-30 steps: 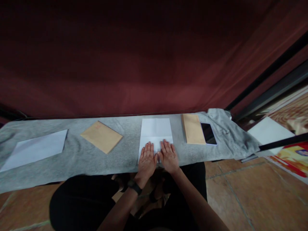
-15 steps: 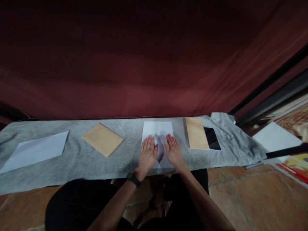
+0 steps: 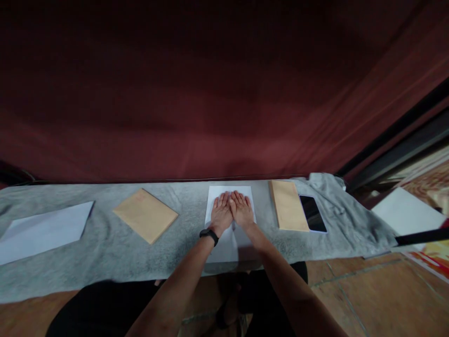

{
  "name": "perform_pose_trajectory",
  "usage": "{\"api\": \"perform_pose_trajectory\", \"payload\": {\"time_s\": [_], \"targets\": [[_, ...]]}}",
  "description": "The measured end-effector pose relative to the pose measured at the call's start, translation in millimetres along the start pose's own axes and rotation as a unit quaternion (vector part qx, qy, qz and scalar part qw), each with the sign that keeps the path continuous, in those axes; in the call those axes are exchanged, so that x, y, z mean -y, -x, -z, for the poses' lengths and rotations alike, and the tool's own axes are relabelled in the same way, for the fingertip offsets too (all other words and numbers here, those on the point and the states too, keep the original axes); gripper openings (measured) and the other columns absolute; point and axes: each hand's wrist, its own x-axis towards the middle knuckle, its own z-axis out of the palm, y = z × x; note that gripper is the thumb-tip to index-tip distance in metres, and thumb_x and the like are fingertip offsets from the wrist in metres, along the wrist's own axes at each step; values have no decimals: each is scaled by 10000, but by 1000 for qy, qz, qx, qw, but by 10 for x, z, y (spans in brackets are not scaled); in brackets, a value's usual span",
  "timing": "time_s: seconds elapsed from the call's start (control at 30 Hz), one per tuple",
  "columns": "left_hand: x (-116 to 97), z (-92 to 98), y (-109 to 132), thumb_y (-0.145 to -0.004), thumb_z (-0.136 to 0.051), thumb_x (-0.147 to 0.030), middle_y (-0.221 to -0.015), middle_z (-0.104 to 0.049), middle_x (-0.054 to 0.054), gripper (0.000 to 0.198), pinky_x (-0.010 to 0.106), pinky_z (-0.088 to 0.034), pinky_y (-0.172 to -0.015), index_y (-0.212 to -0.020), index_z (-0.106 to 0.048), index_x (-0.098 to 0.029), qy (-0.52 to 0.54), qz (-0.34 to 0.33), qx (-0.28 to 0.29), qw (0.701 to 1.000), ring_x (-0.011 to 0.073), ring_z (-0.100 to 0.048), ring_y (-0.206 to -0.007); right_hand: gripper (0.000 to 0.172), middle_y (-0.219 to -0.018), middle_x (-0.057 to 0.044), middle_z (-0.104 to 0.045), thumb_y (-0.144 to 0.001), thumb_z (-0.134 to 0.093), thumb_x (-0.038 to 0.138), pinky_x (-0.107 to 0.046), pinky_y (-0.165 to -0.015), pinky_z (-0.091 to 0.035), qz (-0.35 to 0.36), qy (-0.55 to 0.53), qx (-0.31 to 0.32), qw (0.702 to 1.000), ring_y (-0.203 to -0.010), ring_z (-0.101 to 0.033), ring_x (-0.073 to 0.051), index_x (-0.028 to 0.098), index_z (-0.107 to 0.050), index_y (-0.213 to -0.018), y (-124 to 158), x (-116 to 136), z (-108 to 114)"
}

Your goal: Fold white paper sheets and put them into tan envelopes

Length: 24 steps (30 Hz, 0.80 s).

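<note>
A white sheet of paper lies upright before me on the grey cloth. My left hand rests flat on its upper half, palm down, with a dark band at the wrist. Beside it, touching at the thumbs, my right hand lies flat on the same sheet. Neither hand grips anything; the fingers are stretched out. The paper under the palms is hidden.
A tan envelope lies to the left, and white paper farther left. On the right are a stack of tan envelopes and a dark-screened phone. Grey cloth covers the narrow surface before a red curtain.
Both hands have moved inward and farther up the sheet, from apart to touching. The view has shifted slightly, so the surface appears a little lower.
</note>
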Motion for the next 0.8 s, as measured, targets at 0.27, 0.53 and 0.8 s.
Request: {"api": "perform_pose_trajectory", "payload": {"time_s": [0.27, 0.53, 0.8], "targets": [[134, 47, -247, -1019, -317, -287, -1644, -360, 81, 546, 538, -174, -1254, -1545, -434, -198, 9, 53, -26, 998, 291, -220, -1555, 514, -1623, -104, -382, -1077, -296, 394, -546, -1213, -247, 11, 32, -5, 999, -1493, -370, -288, 227, -434, -1544, -261, -124, -28], [271, 0, -311, -1023, -309, -355, -1642, -328, 150, 614, 476, -161, -1269, -1569, -354, -79, 2, 123, -50, 991, 270, -246, -1549, 608, -1595, -210, -390, -1061, -342, 421, -492, -1219, -256, -39, 54, -46, 997, -1483, -382, -308, 55, -405, -1542, -334, -168, -131], [385, 80, -217, -1026, -278, -324, -1651, -305, 137, 616, 446, -141, -1279, -1585, -313, -67, -18, 181, -46, 982, 254, -239, -1552, 668, -1592, -229, -382, -1055, -338, 452, -483, -1212, -264, -72, 60, -65, 993, -1481, -376, -323, -3, -372, -1543, -271, -344, -116]]}}
